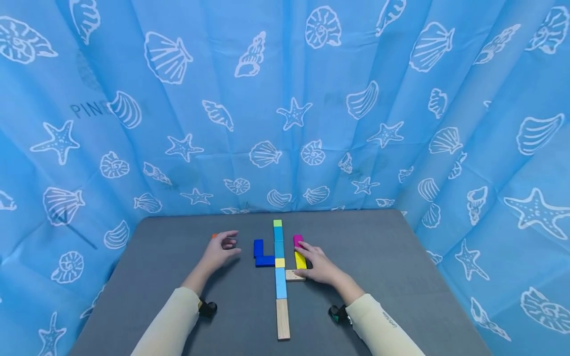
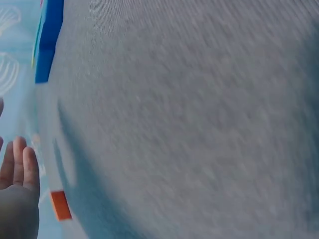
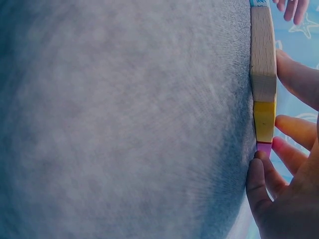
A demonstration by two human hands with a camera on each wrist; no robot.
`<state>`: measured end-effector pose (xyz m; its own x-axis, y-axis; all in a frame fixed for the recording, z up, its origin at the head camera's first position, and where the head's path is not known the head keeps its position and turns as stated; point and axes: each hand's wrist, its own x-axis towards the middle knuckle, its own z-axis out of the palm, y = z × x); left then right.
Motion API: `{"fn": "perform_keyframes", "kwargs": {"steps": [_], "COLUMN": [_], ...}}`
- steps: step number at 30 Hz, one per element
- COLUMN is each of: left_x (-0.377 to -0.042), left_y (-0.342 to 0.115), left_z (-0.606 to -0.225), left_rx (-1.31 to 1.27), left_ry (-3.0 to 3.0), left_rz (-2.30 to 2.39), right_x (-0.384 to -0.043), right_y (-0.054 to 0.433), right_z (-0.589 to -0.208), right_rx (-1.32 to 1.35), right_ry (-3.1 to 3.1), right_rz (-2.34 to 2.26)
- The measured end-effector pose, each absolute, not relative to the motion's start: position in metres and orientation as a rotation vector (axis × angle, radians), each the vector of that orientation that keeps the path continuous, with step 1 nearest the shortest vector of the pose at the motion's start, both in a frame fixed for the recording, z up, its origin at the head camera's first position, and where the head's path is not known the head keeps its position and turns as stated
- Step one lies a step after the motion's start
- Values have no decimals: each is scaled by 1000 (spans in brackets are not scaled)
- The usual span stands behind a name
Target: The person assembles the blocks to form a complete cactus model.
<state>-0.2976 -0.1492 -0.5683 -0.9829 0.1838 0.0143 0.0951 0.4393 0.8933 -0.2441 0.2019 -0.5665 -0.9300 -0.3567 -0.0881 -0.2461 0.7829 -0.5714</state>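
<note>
My right hand (image 1: 319,266) touches an L of blocks with its fingers spread. The thumb lies at a pale wooden block (image 1: 291,275). Other fingertips rest at a yellow block (image 1: 300,260) and a magenta block (image 1: 298,239); the right wrist view shows the wooden block (image 3: 263,55) beside the yellow one (image 3: 264,122). Off to the left, my left hand (image 1: 221,251) hovers over the table with loosely bent fingers and holds nothing. An orange block (image 2: 61,205) lies near it, mostly hidden behind the hand in the head view.
A straight column of blocks runs down the middle: green (image 1: 278,223), teal (image 1: 278,240), yellow (image 1: 279,263), light blue (image 1: 280,283) and wood (image 1: 282,319). Two dark blue blocks (image 1: 264,261) form an L left of it. Behind the grey table (image 1: 378,296) hangs a shell-patterned curtain (image 1: 285,163).
</note>
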Motion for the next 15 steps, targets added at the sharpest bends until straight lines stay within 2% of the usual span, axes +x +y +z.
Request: {"fn": "perform_keyframes", "kwargs": {"steps": [6, 15], "left_x": [-301, -309], "left_y": [-168, -193], "left_z": [-571, -571], "left_rx": [245, 67], "left_ry": [2734, 2831], "left_rz": [1578, 1421], "right_x": [-244, -243], "right_y": [202, 200], "right_z": [-566, -562], "right_rx": [-469, -466], "right_ry": [2778, 2776], "right_rz": [-872, -855]}}
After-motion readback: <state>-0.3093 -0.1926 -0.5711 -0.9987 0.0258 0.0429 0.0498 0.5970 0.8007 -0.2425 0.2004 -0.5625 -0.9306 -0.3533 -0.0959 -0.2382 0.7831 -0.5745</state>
